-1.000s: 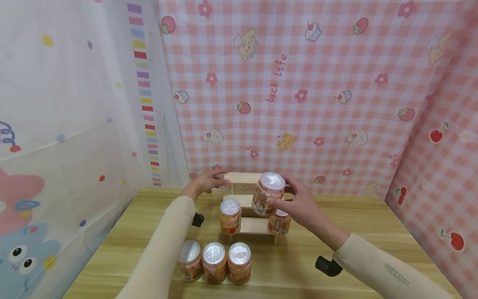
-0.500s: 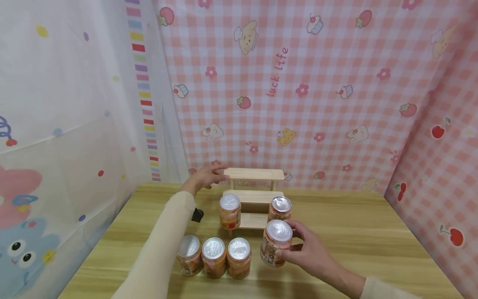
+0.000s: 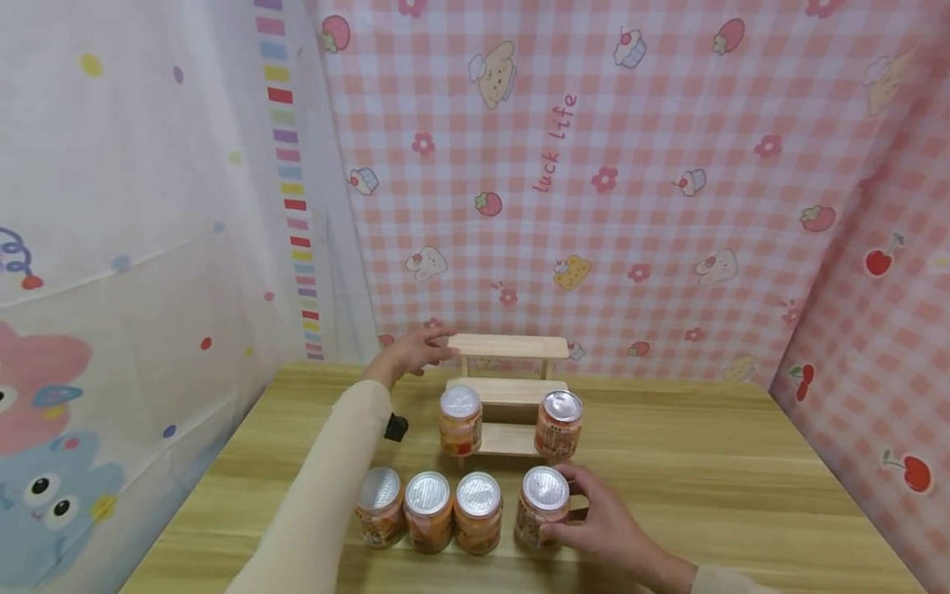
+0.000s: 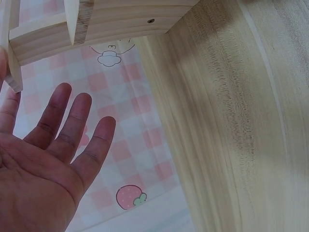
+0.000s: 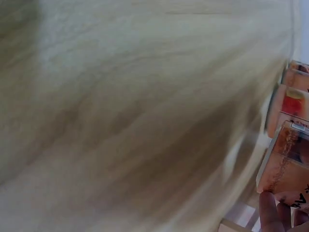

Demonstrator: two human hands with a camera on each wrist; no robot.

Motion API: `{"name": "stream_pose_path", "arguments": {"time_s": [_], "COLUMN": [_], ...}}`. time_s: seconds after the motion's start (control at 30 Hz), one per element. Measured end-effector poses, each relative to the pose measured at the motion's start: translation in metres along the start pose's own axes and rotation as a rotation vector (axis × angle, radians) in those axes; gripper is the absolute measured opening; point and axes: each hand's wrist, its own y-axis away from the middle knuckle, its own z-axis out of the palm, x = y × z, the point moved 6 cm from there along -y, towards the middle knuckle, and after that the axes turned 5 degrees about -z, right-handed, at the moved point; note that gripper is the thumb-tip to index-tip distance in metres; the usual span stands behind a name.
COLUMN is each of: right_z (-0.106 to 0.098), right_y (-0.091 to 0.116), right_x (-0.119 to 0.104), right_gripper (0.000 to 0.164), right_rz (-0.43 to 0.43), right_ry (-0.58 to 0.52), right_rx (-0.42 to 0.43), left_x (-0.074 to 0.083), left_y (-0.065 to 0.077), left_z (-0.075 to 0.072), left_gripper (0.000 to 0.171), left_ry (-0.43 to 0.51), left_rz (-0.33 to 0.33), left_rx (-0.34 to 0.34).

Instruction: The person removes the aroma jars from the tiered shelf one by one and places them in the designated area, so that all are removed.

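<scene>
Right hand (image 3: 603, 525) gripping jar (image 3: 536, 510) | left hand (image 3: 412, 353) pinching wooden rack (image 3: 512, 346) | careless leftward slide could knock three-jar row (image 3: 430, 513)

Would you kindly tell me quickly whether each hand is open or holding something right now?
Left hand: open, fingers at the wooden shelf's left end.
Right hand: closed, holding the rightmost jar in the front row.

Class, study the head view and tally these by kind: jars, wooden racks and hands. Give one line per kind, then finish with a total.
Jars: 6
Wooden rack: 1
Hands (left hand, right hand): 2
Total: 9
</scene>
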Motion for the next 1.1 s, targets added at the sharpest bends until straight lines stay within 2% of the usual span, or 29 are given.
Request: {"name": "stream_pose_path", "arguments": {"time_s": [0.27, 0.57, 0.77, 1.1], "right_z": [0.014, 0.021, 0.022, 0.021], "right_y": [-0.002, -0.003, -0.001, 0.001], "right_x": [0.011, 0.012, 0.014, 0.013], "right_gripper": [0.069, 0.068, 0.074, 0.078], "right_rz": [0.079, 0.047, 0.038, 0.062], "right_ry": [-0.041, -0.058, -0.044, -0.021], "right_rx": [-0.038, -0.042, -0.053, -0.077], "left_x": [-0.001, -0.002, -0.002, -0.002], "left_y": [-0.001, -0.003, -0.005, -0.004], "left_z": [-0.001, 0.0, 0.001, 0.0], "left_gripper": [0.061, 0.061, 0.06, 0.062], "left_ry": [0.004, 0.001, 0.003, 0.009], "left_rz": [0.003, -0.002, -0.003, -0.011], "left_rx": [0.011, 0.016, 0.01, 0.023]}}
